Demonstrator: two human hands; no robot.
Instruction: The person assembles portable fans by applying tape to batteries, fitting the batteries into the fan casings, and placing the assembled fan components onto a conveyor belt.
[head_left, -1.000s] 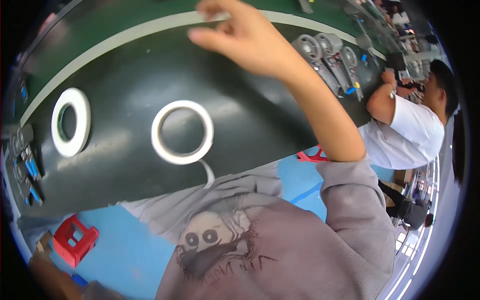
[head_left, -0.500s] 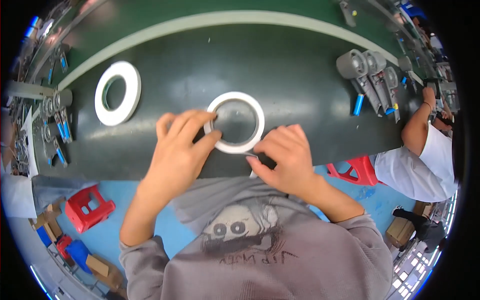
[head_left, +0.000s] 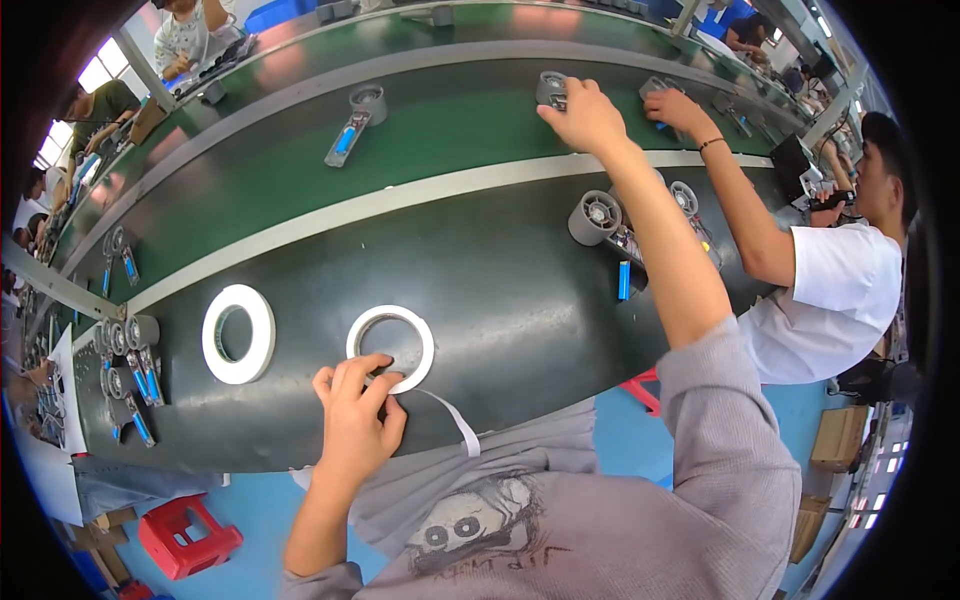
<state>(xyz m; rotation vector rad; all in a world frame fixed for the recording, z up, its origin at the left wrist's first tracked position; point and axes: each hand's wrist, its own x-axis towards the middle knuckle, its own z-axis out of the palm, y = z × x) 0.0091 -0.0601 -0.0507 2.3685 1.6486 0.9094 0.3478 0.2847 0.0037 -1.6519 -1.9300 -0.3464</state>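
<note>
My left hand (head_left: 358, 415) grips the near rim of a roll of white tape (head_left: 424, 335), its fingers inside the ring. From the roll a loose strip of tape (head_left: 462, 428) hangs over the table's front edge. Stretched far forward, my right hand (head_left: 592, 118) is closed around a grey fan unit (head_left: 550, 88) on the green conveyor belt; the fingers hide part of it. A second roll of white tape (head_left: 262, 335) lies to the left on the dark table (head_left: 500, 320).
Several grey fan units (head_left: 596, 215) with blue cells stand under my right forearm, others (head_left: 142, 333) at the far left. One more fan unit (head_left: 368, 103) lies on the belt. A co-worker's hand (head_left: 680, 110) reaches beside mine. A pale rail (head_left: 400, 198) separates table and belt.
My right hand has left the tape and reached forward right to the fan unit on the belt. My left hand stays on the roll. The view has shifted, showing more belt.
</note>
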